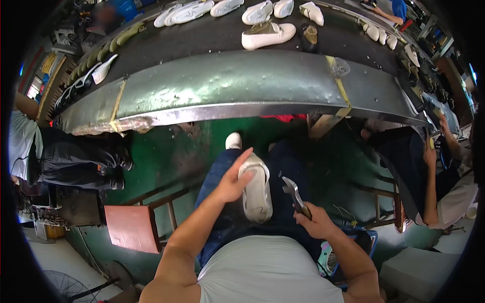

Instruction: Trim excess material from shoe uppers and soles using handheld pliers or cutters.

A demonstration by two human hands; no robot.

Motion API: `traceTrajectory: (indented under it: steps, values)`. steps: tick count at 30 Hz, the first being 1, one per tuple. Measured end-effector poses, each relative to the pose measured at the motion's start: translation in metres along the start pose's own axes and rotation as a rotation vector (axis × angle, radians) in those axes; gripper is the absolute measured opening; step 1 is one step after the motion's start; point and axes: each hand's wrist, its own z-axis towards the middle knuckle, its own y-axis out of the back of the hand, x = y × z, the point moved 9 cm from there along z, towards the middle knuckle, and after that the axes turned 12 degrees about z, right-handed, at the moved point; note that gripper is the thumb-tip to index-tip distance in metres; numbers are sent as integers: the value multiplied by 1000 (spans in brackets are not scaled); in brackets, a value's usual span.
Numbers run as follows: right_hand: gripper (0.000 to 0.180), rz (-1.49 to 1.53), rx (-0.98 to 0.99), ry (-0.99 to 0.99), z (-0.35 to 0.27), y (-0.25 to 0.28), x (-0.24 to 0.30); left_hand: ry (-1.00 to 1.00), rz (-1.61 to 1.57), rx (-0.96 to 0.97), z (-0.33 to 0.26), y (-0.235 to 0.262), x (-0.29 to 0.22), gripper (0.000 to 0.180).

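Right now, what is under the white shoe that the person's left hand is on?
The white shoe lies sole-up on the person's lap, on dark blue trousers. The left hand rests against its side; the right hand holds pliers beside it. The shoe's upper, facing down, is hidden.

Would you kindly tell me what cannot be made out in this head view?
- White shoe: its left edge is hidden under the left hand.
- Metal pliers: the handles are buried in the right hand.
- Shoes on the conveyor belt: too small and bent by the fisheye for detail.
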Motion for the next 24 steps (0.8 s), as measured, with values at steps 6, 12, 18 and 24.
traceTrajectory:
  steps: [6,12,18,24]
  values:
    - [28,-67,80,131,12,-35,56,19,-161,100,-5,-6,-9,53]
    - [28,189,208,-20,31,-37,55,-19,60,59,-9,-6,-11,54]
    - [28,311,325,-274,35,-29,64,-26,182,0,-3,-4,-12,49]
    - [25,-203,42,154,71,-34,24,-57,95,-86,6,-2,5,40]
